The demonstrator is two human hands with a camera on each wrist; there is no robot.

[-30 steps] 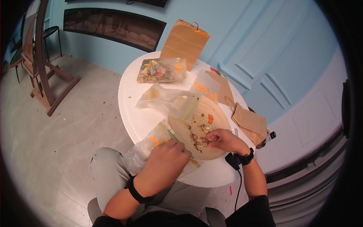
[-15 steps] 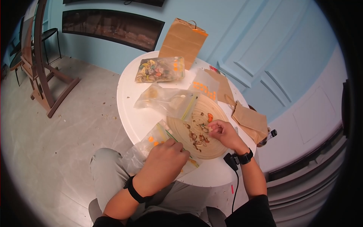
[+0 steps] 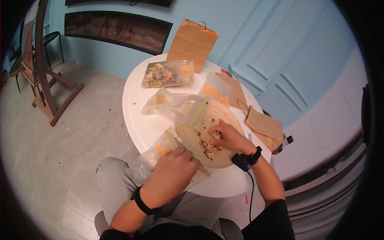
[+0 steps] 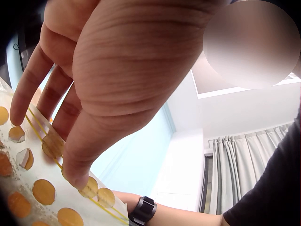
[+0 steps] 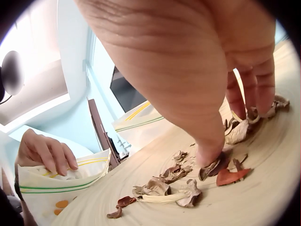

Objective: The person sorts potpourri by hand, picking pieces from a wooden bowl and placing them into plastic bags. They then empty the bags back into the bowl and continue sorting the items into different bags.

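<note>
My left hand (image 3: 175, 168) grips the top edge of a clear zip bag (image 4: 43, 192) with orange dots, its thumb and fingers at the yellow zip line. The bag hangs at the near left edge of the round table. My right hand (image 3: 232, 138) reaches down over a round, pale ringed board (image 3: 226, 159). In the right wrist view its thumb touches a dark dried flake, and its spread fingers (image 5: 263, 89) touch other pale flakes. Several dried brown pieces (image 5: 155, 187) lie in front of the thumb, with a red piece (image 5: 233, 177) beside it.
A second zip bag (image 3: 172, 106) lies flat against the board. Behind it sit a full bag of colourful dried pieces (image 3: 166, 76) and a tall paper bag (image 3: 192, 44). A smaller paper bag (image 3: 264, 128) lies at the right edge of the white table (image 3: 134, 104).
My right hand lifted a small piece off the board half a second ago, then moved left and down among the flakes with fingers spread. My left hand stays at the bag.
</note>
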